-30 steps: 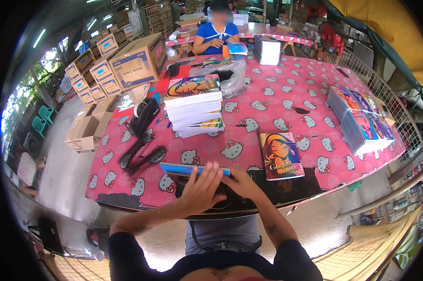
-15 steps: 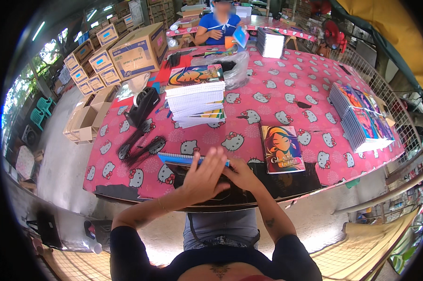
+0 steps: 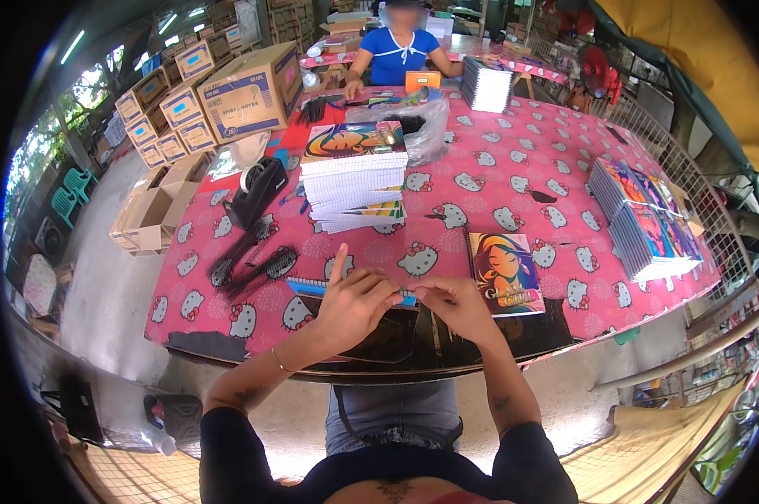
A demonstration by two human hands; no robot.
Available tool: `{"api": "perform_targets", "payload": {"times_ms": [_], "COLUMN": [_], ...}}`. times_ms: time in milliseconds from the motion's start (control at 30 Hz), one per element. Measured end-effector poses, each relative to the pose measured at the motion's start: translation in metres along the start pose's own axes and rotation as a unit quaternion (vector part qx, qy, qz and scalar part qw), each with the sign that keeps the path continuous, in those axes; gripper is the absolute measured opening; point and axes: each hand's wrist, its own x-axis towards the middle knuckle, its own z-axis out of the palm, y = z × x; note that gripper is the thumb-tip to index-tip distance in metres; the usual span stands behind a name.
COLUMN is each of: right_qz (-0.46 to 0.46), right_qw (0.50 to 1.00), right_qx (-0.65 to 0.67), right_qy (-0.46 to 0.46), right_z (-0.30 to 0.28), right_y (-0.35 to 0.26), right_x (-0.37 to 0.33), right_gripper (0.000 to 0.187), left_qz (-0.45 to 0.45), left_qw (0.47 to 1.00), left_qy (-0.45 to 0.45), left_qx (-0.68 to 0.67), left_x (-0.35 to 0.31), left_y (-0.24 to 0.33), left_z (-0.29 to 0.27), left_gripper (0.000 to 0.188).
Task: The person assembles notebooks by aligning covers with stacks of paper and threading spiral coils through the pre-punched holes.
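Observation:
A spiral notebook [image 3: 306, 287] with a blue edge lies at the near table edge, its coil side facing away from me; my hands cover much of it. My left hand [image 3: 356, 304] is over it, index finger pointing up, thumb and other fingers pinched at the right part of the coil. Close beside it, the fingertips of my right hand [image 3: 455, 304] pinch the coil's right end. The fingers hide what exactly they grip there. Just right of my right hand lies another spiral notebook [image 3: 506, 273] with a colourful illustrated cover, face up.
Beyond my hands stands a tall notebook stack [image 3: 353, 181]. Left of it are a black tape dispenser [image 3: 258, 191] and black brushes [image 3: 253, 265]. Tied notebooks [image 3: 648, 218] sit at the right, more [image 3: 486, 84] at the back. A co-worker [image 3: 400, 55] is across the table; cartons [image 3: 249, 92] rise at left.
My left hand has gone from lying flat across the notebook to pinching at its coil. My right fingers have moved to the coil's end. The co-worker's raised blue item has been lowered.

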Motion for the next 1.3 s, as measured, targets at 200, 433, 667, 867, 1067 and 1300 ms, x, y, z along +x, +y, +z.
{"api": "perform_targets", "payload": {"times_ms": [200, 433, 667, 867, 1067, 1300], "right_qz": [-0.032, -0.083, -0.147, -0.201, -0.259, -0.041], "right_qw": [0.996, 0.968, 0.942, 0.921, 0.935, 0.935], "right_qx": [-0.020, -0.195, -0.214, -0.277, -0.097, 0.153], "right_qy": [-0.077, 0.135, 0.213, 0.186, 0.223, 0.317], "right_z": [-0.011, 0.028, 0.048, 0.045, 0.052, -0.115], "right_y": [-0.004, -0.010, 0.003, -0.014, -0.073, -0.001], "right_x": [0.015, 0.007, -0.017, -0.028, -0.045, -0.038], "right_gripper": [0.010, 0.009, 0.018, 0.041, 0.066, 0.058], "left_qz": [0.000, -0.010, 0.002, -0.026, 0.003, -0.142], "left_qw": [1.000, 1.000, 0.999, 0.999, 0.944, 0.961], "left_qy": [0.010, -0.013, 0.008, -0.019, 0.004, 0.132], "left_qx": [-0.013, -0.015, -0.033, -0.041, -0.329, -0.198], "left_x": [0.000, -0.003, -0.004, 0.007, 0.056, 0.076], "left_y": [0.003, 0.010, 0.005, -0.007, 0.073, -0.038], "left_z": [-0.003, -0.012, -0.008, -0.044, -0.118, -0.082], "left_gripper": [0.019, 0.023, 0.023, 0.025, 0.026, 0.017]}}
